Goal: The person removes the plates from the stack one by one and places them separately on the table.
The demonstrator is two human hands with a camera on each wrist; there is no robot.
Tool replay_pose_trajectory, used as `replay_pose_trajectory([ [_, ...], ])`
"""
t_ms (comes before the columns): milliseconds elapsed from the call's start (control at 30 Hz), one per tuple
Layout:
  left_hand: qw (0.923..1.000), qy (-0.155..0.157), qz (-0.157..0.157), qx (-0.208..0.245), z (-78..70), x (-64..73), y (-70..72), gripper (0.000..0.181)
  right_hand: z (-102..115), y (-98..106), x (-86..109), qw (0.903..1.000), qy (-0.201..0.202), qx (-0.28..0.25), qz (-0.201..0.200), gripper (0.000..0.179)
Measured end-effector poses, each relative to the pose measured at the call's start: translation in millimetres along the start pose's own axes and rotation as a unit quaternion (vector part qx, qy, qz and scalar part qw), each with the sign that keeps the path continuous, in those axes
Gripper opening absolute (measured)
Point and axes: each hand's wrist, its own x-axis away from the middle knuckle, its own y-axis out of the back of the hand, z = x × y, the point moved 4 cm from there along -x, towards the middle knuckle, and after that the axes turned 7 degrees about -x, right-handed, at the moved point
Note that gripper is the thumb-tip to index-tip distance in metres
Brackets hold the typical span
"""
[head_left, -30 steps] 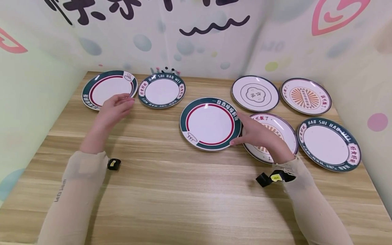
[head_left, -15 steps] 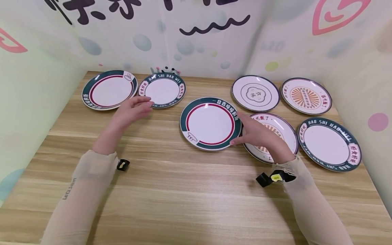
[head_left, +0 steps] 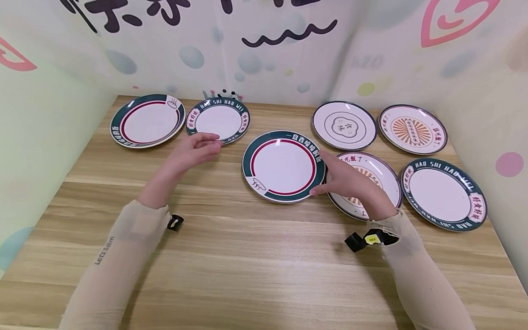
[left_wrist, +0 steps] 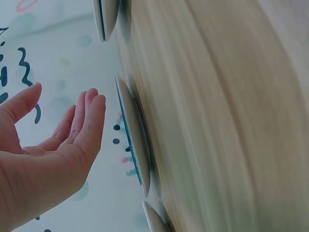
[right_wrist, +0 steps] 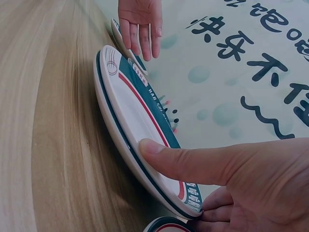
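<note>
My right hand (head_left: 348, 178) pinches the right edge of a green-rimmed plate with a red ring (head_left: 282, 166). In the right wrist view the thumb (right_wrist: 154, 147) lies on the plate's rim, while the curled fingers reach behind the edge. My left hand (head_left: 193, 153) hovers with loosely bent fingers and holds nothing. It overlaps the front edge of a smaller green-rimmed plate with lettering (head_left: 218, 120) in the head view. From the left wrist, that hand (left_wrist: 63, 140) appears raised, its fingertips apart from the plate (left_wrist: 133, 135).
Another red-ringed green plate (head_left: 148, 120) sits back left. At right are a white plate with a cloud-shaped emblem (head_left: 344, 126), two sunburst plates, one at the back (head_left: 412, 129) and one partly behind my right hand (head_left: 371, 162), and a lettered green-rimmed plate (head_left: 443, 195). A printed wall covering (head_left: 280, 68) borders the wooden table (head_left: 247, 266).
My left hand has moved to the right, from the far-left plate to the front of the smaller green-rimmed plate. The right hand and its plate have stayed in place.
</note>
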Motion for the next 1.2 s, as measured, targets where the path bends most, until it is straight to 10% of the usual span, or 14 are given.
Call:
replay_pose_trajectory([
  [1200,0.9971,0.003,0.045,-0.061,1.1,-26.5,-48.3,0.057,-3,1,-1.9,0.9999,-0.005,0.009,0.003,0.115],
])
